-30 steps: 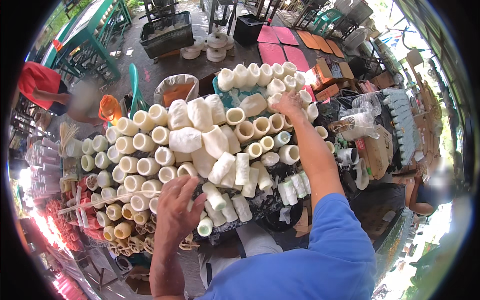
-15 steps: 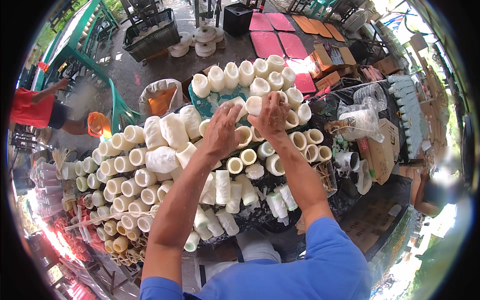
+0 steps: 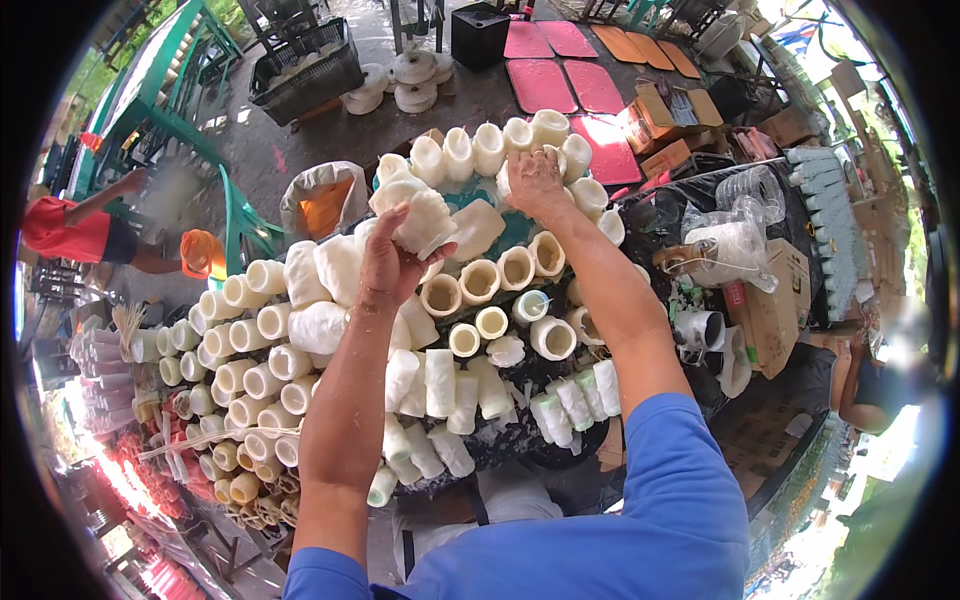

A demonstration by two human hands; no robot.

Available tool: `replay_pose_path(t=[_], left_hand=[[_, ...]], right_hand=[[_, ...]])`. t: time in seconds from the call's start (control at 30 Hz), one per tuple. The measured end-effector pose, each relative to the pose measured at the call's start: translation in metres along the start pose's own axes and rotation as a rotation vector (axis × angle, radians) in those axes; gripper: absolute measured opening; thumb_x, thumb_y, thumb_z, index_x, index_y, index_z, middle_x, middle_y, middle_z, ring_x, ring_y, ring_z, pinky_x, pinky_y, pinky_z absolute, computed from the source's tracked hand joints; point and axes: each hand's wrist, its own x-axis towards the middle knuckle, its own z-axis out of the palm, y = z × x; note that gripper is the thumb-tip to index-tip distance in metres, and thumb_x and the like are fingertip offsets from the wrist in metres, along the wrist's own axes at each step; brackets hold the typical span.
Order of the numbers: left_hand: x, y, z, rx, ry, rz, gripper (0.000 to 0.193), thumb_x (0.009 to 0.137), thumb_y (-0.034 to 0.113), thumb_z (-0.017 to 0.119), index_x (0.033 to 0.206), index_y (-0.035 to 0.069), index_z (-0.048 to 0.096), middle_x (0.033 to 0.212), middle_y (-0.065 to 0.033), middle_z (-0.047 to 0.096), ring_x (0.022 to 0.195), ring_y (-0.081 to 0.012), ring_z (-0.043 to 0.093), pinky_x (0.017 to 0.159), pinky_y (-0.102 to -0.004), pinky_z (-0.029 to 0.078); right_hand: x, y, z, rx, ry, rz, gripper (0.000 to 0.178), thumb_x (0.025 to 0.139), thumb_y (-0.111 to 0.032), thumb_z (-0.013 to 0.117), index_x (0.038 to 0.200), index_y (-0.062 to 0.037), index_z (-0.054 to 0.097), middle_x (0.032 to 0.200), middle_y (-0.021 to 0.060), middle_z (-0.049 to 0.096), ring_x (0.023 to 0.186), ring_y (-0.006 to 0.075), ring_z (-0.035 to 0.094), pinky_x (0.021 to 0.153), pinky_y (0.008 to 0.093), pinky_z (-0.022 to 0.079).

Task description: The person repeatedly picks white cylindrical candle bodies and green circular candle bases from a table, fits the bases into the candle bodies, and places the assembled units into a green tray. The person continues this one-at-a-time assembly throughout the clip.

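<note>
My left hand (image 3: 392, 255) is raised at the middle of the table, its fingers round a lumpy cream-white wax piece (image 3: 420, 212). Farther right, my right hand (image 3: 534, 182) has its fingers closed on a cream candle (image 3: 504, 186), mostly covered by the hand. It stands among cream candles with wicks (image 3: 458, 153) along the rim of a teal tray (image 3: 515, 228). A flat-sided wax block (image 3: 477, 230) lies tilted between my hands. Nearer me are hollow wax cylinders (image 3: 479, 280) with their open ends showing.
Rows of hollow wax cylinders (image 3: 262, 381) fill the table's left side. A sack with orange inside (image 3: 322, 200) stands beyond. Wrapped spools (image 3: 728, 245) and a cardboard box (image 3: 775, 310) are at the right. A person in red (image 3: 75, 228) is at far left, another person's arm (image 3: 855, 395) at right.
My left hand has come left and up, turned over, and now holds the lumpy wax piece. My right hand has shifted slightly farther from me, onto a candle.
</note>
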Motion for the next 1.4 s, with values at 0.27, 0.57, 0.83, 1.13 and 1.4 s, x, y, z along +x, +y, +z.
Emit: replay_pose_path(t=[0.27,0.57,0.83,1.13,1.4], left_hand=[[-0.020,-0.003,-0.004,0.153,-0.048,0.128,0.062,0.084,0.011,0.082,0.139,0.004,0.054,0.123,-0.0098,0.068,0.117,-0.0251,0.066,0.103,-0.0445,0.054],[-0.025,-0.001,0.007,0.230,-0.170,0.133,0.075,0.072,0.019,0.088,0.138,0.002,0.058,0.129,-0.0100,0.067,0.121,-0.0249,0.064,0.107,-0.0432,0.050],[-0.046,-0.028,-0.001,-0.017,-0.393,0.033,0.097,0.058,0.038,0.094,0.138,0.000,0.056,0.130,-0.0129,0.063,0.117,-0.0261,0.066,0.100,-0.0422,0.056],[-0.150,-0.047,-0.035,-0.341,-0.266,0.142,0.102,0.053,0.053,0.093,0.122,-0.013,0.056,0.110,-0.0178,0.065,0.088,-0.0257,0.070,0.075,-0.0346,0.064],[-0.257,-0.020,-0.053,-0.330,-0.158,0.254,0.098,0.053,0.048,0.094,0.120,-0.013,0.054,0.104,-0.0214,0.070,0.094,-0.0332,0.074,0.081,-0.0440,0.064]], right_hand=[[-0.028,-0.020,0.013,-0.137,0.355,-0.118,0.012,0.089,-0.013,0.062,0.099,-0.0079,0.065,0.096,0.0123,0.067,0.102,0.0293,0.062,0.090,0.0467,0.044],[-0.032,0.022,-0.113,0.530,0.194,0.044,0.071,0.064,-0.027,0.092,0.126,-0.0026,0.069,0.120,0.0161,0.073,0.120,0.0352,0.066,0.106,0.0414,0.051],[-0.059,-0.012,-0.148,1.325,-0.591,-0.107,0.080,0.074,-0.042,0.093,0.132,0.0065,0.067,0.116,0.0143,0.075,0.106,0.0247,0.071,0.096,0.0400,0.056],[0.009,0.033,-0.009,-0.036,0.034,0.309,0.081,0.070,-0.042,0.092,0.129,0.0048,0.062,0.137,0.0237,0.055,0.132,0.0432,0.053,0.111,0.0528,0.043],[0.018,0.019,0.001,0.114,-0.134,0.338,0.083,0.074,-0.029,0.090,0.136,0.0048,0.047,0.123,0.0275,0.067,0.116,0.0430,0.068,0.101,0.0533,0.053]])
